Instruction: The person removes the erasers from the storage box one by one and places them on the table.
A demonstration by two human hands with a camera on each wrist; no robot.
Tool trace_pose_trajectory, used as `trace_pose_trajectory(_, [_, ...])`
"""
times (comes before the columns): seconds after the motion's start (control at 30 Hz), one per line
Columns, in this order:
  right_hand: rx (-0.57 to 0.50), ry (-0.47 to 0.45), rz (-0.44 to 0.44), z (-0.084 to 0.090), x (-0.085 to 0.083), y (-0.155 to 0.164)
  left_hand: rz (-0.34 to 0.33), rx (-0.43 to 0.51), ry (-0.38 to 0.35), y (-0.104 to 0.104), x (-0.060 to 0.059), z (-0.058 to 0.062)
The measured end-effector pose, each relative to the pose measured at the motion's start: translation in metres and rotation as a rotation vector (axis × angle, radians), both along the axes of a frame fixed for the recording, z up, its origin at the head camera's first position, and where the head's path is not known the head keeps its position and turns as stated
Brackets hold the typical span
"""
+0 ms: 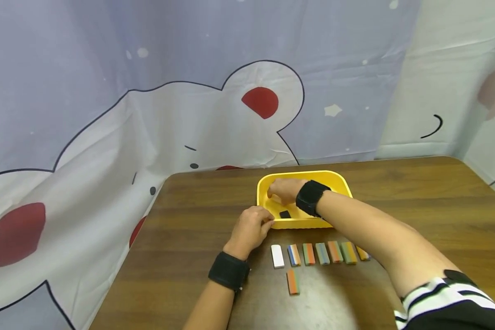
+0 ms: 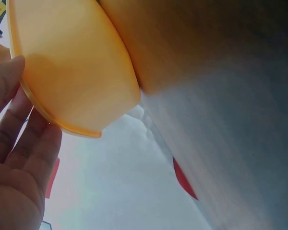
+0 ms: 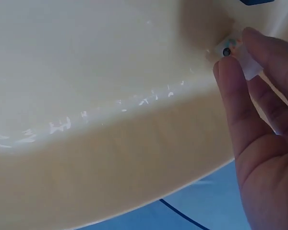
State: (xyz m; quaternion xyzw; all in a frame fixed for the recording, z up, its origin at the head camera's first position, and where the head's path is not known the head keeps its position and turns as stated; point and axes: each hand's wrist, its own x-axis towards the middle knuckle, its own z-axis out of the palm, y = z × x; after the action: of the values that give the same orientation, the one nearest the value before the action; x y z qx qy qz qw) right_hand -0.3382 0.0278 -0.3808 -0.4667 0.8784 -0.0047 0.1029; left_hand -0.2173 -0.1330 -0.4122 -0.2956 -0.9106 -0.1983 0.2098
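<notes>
A yellow plastic tray (image 1: pixel 301 223) stands on the table. My left hand (image 1: pixel 249 229) pinches its near left corner; in the left wrist view the thumb (image 2: pixel 8 76) lies on one side of the rim and the fingers on the other. My right hand (image 1: pixel 286 190) reaches inside the tray at its left part. Between thumb and fingertips it pinches a small white block (image 3: pixel 249 64) with a dark dot and coloured marks on its end, close to the tray's wall. On the tray floor lies a small black piece (image 1: pixel 285 214).
In front of the tray a row of small bars lies on the wooden table (image 1: pixel 206 201): a white one (image 1: pixel 277 256) and several striped ones (image 1: pixel 322 253). The right forearm partly covers the row's right end. One orange-and-green bar (image 1: pixel 293 282) lies nearer. A patterned curtain (image 1: pixel 181 119) hangs behind.
</notes>
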Motion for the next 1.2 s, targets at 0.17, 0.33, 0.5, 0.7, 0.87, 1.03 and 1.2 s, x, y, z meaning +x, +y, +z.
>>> trace_pose_trajectory(0.17, [-0.010,0.009,-0.020,0.005,0.005,0.006,-0.007,0.008,0.013,0.000,0.001,0.000])
trace_pose_trajectory(0.33, [-0.062,0.006,-0.078,0.012,0.013,0.015,-0.016,0.013,-0.003,-0.002,-0.002,-0.001])
trace_pose_trajectory(0.5, [-0.183,0.010,-0.139,0.027,0.027,0.028,-0.014,0.010,-0.013,-0.004,-0.009,0.002])
trace_pose_trajectory(0.7, [-0.336,0.073,-0.121,0.039,0.053,0.046,-0.002,-0.001,-0.031,-0.005,-0.010,0.002])
trace_pose_trajectory(0.87, [-0.442,0.064,-0.146,0.042,0.082,0.066,-0.019,0.006,-0.028,-0.005,-0.009,0.003])
trace_pose_trajectory(1.03, [-0.459,0.031,-0.134,0.035,0.107,0.075,-0.020,0.029,-0.019,-0.005,-0.011,0.002])
trace_pose_trajectory(1.2, [-0.416,0.016,-0.094,0.016,0.128,0.074,-0.014,0.018,-0.026,-0.006,-0.010,0.001])
